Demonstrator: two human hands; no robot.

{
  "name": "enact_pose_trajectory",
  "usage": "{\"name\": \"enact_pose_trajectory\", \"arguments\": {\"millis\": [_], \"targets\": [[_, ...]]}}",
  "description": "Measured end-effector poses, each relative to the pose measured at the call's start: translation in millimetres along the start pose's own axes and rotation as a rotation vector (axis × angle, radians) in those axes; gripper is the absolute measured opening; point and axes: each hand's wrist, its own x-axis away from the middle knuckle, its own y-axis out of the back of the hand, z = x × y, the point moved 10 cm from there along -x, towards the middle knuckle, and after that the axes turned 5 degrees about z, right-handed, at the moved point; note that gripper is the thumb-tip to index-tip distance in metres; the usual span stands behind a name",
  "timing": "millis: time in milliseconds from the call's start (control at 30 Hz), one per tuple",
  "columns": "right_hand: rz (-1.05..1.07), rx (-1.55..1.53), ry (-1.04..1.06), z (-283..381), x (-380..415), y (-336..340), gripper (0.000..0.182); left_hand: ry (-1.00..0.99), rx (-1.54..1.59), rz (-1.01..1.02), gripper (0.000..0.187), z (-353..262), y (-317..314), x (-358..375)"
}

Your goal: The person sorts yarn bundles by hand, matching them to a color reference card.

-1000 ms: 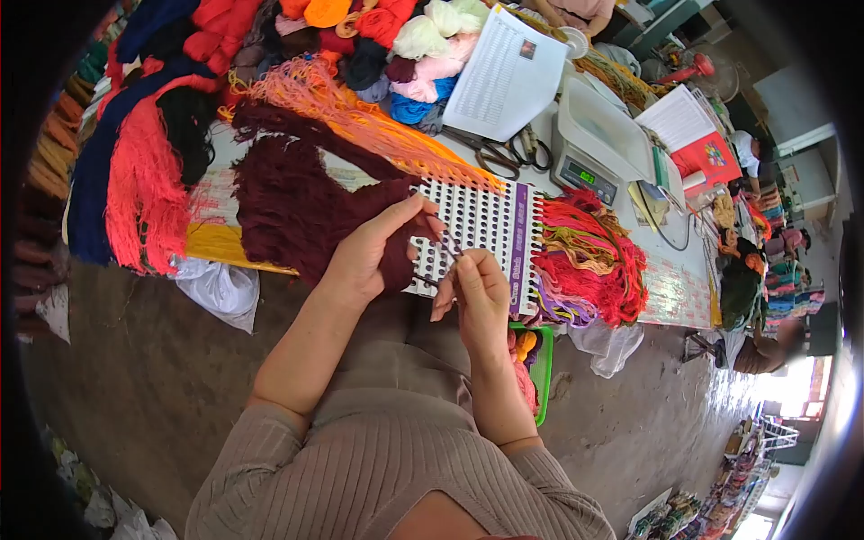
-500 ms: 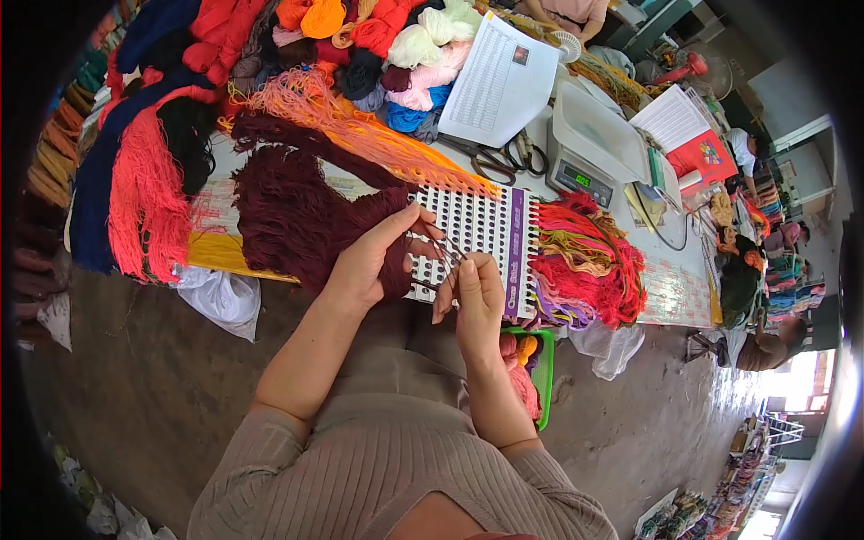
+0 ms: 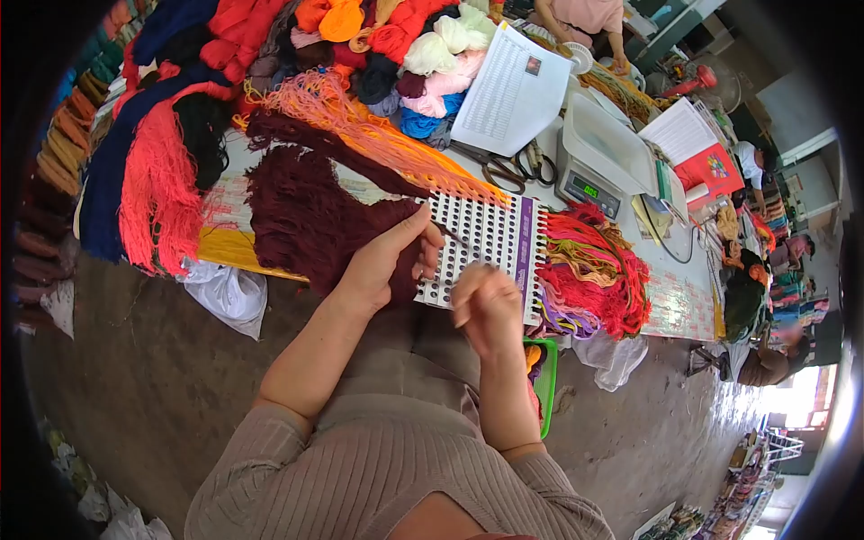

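Note:
My left hand [image 3: 389,261] is closed on a bundle of dark maroon yarn [image 3: 301,216], whose loose strands spread to the left over the table edge. A short dark end sticks out past its fingertips. My right hand [image 3: 488,301], smeared by motion, is curled just to the right, over the near edge of a white punched card [image 3: 468,232]. Whether its fingers hold a strand does not show. The card has rows of holes and a purple printed strip [image 3: 525,243]. Orange and pink threads [image 3: 396,148] lead to its far edge.
Red and multicoloured threads [image 3: 594,270] lie right of the card. Behind are scissors [image 3: 499,171], a printed sheet [image 3: 513,85] and a scale [image 3: 589,184] with a plastic tub. Coloured skeins [image 3: 441,45] pile up at the back. A green basket [image 3: 549,396] stands below; a co-worker [image 3: 585,22] sits opposite.
My right hand has drawn away from the left hand, down and to the right. Earlier its fingers pinched strands beside the left hand. The whole view has shifted slightly.

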Motion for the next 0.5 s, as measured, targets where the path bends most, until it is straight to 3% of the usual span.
{"name": "enact_pose_trajectory", "arguments": {"millis": [33,100,133,233,333,400,500], "targets": [[-0.231,-0.054,0.0,2.3,2.1,25.5,0.025,-0.03,-0.005,0.092,0.039,-4.4,-6.0,-0.5],[-0.378,0.035,0.01,6.2,2.4,44.5,0.022,-0.067,-0.016,-0.067,0.041,-8.6,-4.2,0.4],[-0.429,0.146,0.0,7.9,4.3,49.1,0.022,-0.06,0.026,-0.03,0.04,-4.1,-6.1,-0.9],[-0.339,0.652,-0.087,11.6,-6.0,14.3,0.013,-0.04,0.034,0.007,0.04,-2.9,-27.8,0.6],[-0.291,0.627,-0.052,0.0,-8.3,3.7,0.005,0.092,-0.032,0.106,0.043,22.8,-29.0,0.4],[-0.295,0.593,-0.076,-5.8,-10.5,4.5,0.006,0.07,-0.043,0.061,0.043,22.4,-26.3,0.9],[-0.253,0.546,-0.03,-2.7,-7.3,4.4,0.006,0.065,0.226,0.124,0.04,19.3,-29.4,0.1]]}}
